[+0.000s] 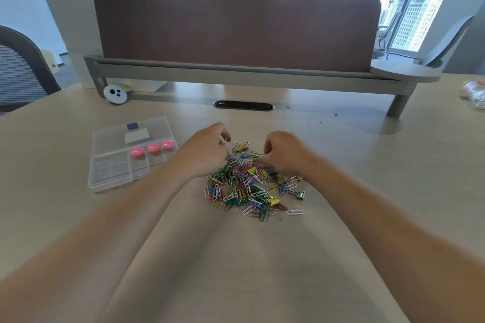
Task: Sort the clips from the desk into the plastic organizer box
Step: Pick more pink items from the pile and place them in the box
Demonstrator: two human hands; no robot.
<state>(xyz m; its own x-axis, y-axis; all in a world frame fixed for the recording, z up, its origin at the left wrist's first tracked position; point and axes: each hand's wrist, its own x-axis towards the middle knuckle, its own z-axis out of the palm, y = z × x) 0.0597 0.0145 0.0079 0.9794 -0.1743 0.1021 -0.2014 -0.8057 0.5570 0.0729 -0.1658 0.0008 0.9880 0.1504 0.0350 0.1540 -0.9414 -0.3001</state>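
A heap of coloured paper clips and small binder clips [249, 186] lies on the beige desk in front of me. My left hand [207, 151] rests on the heap's far left edge, fingers curled around a few metal clips [224, 140]. My right hand [282, 152] is on the far right edge, its fingertips pinched down into the clips; what they hold is hidden. A clear plastic organizer box [110, 181] lies open to the left of the heap, with three pink round pieces [153, 148] in its compartments.
A brown divider panel [236, 29] on a grey rail closes off the desk's far side. A cable slot [243, 105] sits ahead of the heap. A round white gadget [115, 94] is at far left, crumpled plastic [475, 94] at far right. A person stands behind the divider.
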